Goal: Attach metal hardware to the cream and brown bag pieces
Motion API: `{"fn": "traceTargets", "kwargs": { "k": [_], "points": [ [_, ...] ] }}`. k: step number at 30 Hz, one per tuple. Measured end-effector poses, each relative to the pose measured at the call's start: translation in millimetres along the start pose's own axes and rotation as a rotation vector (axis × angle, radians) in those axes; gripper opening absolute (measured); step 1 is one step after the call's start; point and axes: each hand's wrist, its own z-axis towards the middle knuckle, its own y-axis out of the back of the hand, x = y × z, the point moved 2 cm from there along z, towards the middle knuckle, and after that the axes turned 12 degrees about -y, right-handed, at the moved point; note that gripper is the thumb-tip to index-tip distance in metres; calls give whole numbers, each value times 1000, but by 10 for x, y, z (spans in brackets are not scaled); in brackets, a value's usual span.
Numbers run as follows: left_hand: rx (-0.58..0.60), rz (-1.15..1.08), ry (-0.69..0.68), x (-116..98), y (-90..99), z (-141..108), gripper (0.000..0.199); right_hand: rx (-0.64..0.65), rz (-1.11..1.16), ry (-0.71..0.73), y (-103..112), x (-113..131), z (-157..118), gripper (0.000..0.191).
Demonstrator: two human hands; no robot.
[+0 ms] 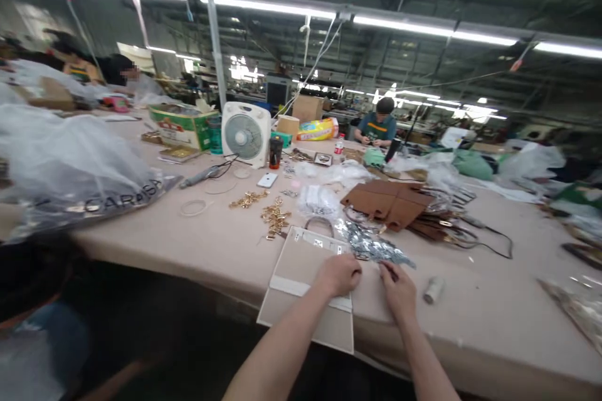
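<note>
A flat beige bag panel (301, 263) with a dark handle and small metal fittings near its top lies on the table, its lower part overhanging the front edge. My left hand (339, 274) rests over the panel's right side with fingers curled closed; what they hold, if anything, is hidden. To the right of the panel, my right hand (399, 288) is closed in a pinch, just in front of a heap of small silver metal pieces (376, 244). Anything between those fingertips is too small to name. Gold-coloured metal fittings (275, 218) lie in piles beyond the panel's top left corner.
Stacked brown bag pieces (388, 200) lie behind the silver heap. A small pale cylinder (433, 290) stands right of my right hand. Farther back are a white fan (245, 135), a phone (267, 180) and a corded tool (202, 175). Another person (379, 125) works across the table.
</note>
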Motion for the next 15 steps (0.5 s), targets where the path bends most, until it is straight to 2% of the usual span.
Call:
{"fn": "traceTargets", "kwargs": {
  "k": [7, 11, 15],
  "points": [
    [19, -23, 1, -45, 5, 4, 22, 9, 10, -30, -146, 79, -61, 48],
    [24, -38, -48, -34, 50, 50, 22, -82, -5, 3, -142, 116, -2, 55],
    [50, -29, -68, -45, 79, 39, 21, -79, 68, -110, -92, 47, -18, 60]
  ]
}}
